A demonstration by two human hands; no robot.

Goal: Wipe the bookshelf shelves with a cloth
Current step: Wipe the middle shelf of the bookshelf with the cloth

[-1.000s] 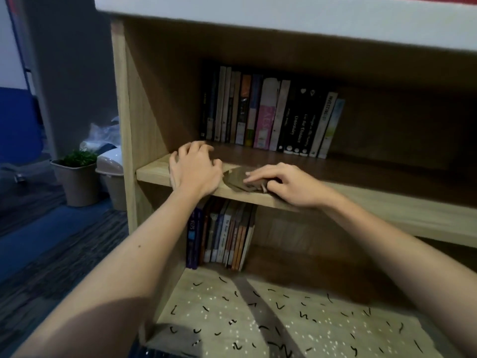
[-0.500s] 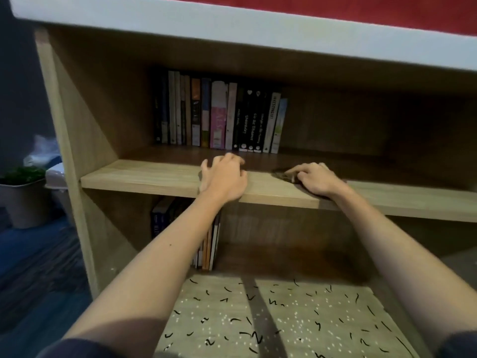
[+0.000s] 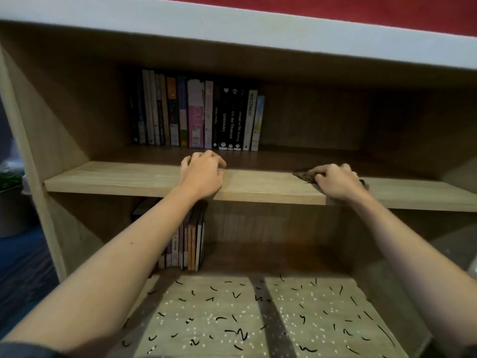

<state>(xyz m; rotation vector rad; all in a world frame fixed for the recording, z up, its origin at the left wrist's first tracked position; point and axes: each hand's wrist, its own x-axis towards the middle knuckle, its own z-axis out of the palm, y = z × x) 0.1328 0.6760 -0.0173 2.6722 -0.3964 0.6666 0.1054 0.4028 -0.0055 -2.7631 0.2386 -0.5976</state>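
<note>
Bookshelf, light wood, two bays in view. Upper bay: row of upright books at the back, left of centre; the rest of that bay is bare board. Lower bay: a shorter row of books, partly hidden behind the left forearm.

Middle shelf board carries both hands. L hand rests on the front edge just below the upper books, fingers loosely bent w/ tips on the wood, holding nothing. R hand is further right, fingers curled down on a dark cloth and pressing it flat to the board. The cloth sticks out to the left of the fingers, and a bit shows past the wrist side.

Patterned fabric lies below, in front of the unit. Plant pot at far left on the floor.

Vs 0.5 s ago: R hand + cloth are further right along the board, now well past the end of the book row, and the gap between the hands is wider. L hand sits at about the same spot under the books.
</note>
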